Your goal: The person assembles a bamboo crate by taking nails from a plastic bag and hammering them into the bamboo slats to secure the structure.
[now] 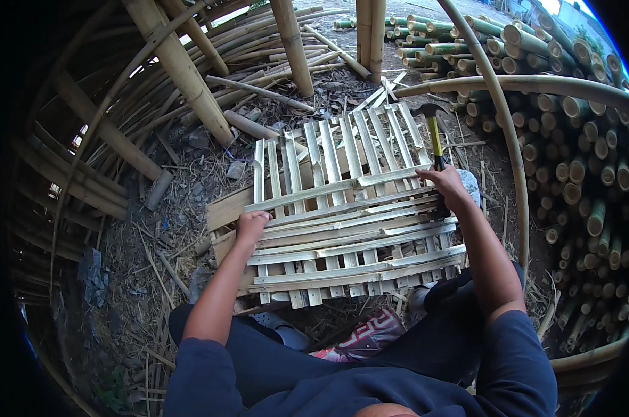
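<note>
A lattice of split bamboo slats (332, 161) lies before my knees, with upright strips crossed by several crosswise ones. My left hand (252, 226) is closed at the left ends of the crosswise bamboo slats (307, 194), gripping one there. At their right ends, my right hand (446, 186) is wrapped round a hammer (435, 137) with a yellow and black handle. The hammer's dark head points away from me. Fingers of that hand also touch the end of the upper crosswise slat. Part of the handle is hidden by the hand.
Wooden boards (230, 210) lie under the lattice. Cut bamboo poles (572, 139) are stacked at the right, and long bamboo strips (259, 66) lie at the far left. Bamboo posts (182, 76) and a curved bamboo pole (499, 104) stand around. A printed sack (370, 337) lies between my legs.
</note>
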A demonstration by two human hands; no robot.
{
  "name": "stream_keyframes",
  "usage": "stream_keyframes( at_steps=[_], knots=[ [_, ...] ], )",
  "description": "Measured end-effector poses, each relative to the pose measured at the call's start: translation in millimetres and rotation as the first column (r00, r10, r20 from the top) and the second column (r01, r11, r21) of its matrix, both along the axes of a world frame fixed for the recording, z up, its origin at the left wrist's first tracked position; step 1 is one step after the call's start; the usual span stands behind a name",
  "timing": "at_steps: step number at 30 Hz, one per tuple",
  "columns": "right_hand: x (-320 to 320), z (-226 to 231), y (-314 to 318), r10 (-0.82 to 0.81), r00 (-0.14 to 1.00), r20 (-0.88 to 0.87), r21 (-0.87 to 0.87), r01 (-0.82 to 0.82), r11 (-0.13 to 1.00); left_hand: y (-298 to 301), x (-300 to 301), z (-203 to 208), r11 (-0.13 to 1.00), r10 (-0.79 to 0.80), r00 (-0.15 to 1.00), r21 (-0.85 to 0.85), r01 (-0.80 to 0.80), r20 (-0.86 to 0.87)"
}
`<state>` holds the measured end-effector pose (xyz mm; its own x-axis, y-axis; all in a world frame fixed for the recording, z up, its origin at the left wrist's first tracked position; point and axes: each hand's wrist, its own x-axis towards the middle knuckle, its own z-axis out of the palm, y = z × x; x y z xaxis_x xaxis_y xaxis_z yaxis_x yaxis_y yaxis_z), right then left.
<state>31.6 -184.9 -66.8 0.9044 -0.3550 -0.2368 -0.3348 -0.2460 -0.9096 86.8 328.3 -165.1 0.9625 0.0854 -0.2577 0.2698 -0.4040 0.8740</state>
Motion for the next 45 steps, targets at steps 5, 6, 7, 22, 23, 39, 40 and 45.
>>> stream_keyframes(
  at_steps=[5,6,7,22,23,39,40,45],
  knots=[
    [0.9,1.5,-8.0,0.005,1.000,0.023,-0.078,-0.004,0.997,-1.7,-2.4,38.2,0.995,-0.022,0.993,-0.099,0.010,-0.118],
    [3.6,-3.0,-9.4,0.020,1.000,0.018,-0.077,-0.019,0.997,-1.0,-3.1,41.4,0.994,-0.029,0.995,-0.105,0.018,-0.099],
    [7.3,-5.2,-8.8,0.040,0.999,0.014,-0.078,-0.039,0.996,-2.6,-7.6,46.2,0.992,0.000,0.996,-0.124,-0.011,-0.092],
    [89.1,52.2,31.7,0.180,0.984,-0.016,-0.409,-0.171,0.897,8.6,-64.0,86.9,0.973,0.177,0.983,-0.143,-0.182,-0.047],
    [102.6,55.4,35.8,0.180,0.983,-0.026,-0.477,-0.171,0.862,10.8,-69.1,83.3,0.956,0.223,0.974,-0.185,-0.229,-0.048],
    [186.4,-5.1,98.5,0.412,0.852,-0.322,-0.690,-0.509,0.514,45.2,-121.7,88.7,0.761,0.249,0.858,-0.456,-0.461,-0.450],
    [189.2,-4.1,98.0,0.400,0.857,-0.326,-0.697,-0.503,0.511,40.7,-126.2,89.4,0.743,0.240,0.860,-0.484,-0.462,-0.451],
    [229.1,-1.9,117.3,0.442,0.844,-0.305,-0.713,-0.510,0.481,9.3,-162.6,80.1,0.803,0.195,0.903,-0.467,-0.372,-0.383]
  ],
)
